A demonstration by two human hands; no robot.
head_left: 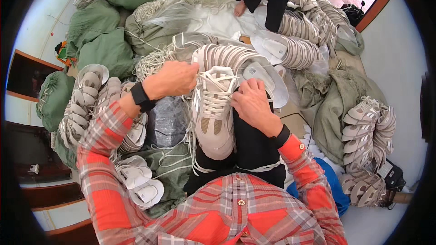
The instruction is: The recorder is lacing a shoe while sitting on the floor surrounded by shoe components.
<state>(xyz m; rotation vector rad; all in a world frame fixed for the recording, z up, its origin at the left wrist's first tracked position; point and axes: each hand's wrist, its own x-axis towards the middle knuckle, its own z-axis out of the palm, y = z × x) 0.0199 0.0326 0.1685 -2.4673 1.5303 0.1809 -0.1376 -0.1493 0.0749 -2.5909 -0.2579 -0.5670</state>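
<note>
A beige and grey sneaker upper rests on my lap, toe toward me, with a pale shoelace crossed through its eyelets. My left hand is closed just beyond its upper left side, pinching the lace near the collar. On the other side, my right hand has its fingers curled against the shoe's right edge. What those fingertips grip is hidden. Several loose laces trail by my left thigh, and more lace lies across my black-trousered legs.
Ahead lies a long row of nested shoe uppers. Green sacks pile up at the far left, and a plastic-wrapped bundle sits by my left forearm. More uppers stack at the right near a green cloth. Another person's leg shows at the back.
</note>
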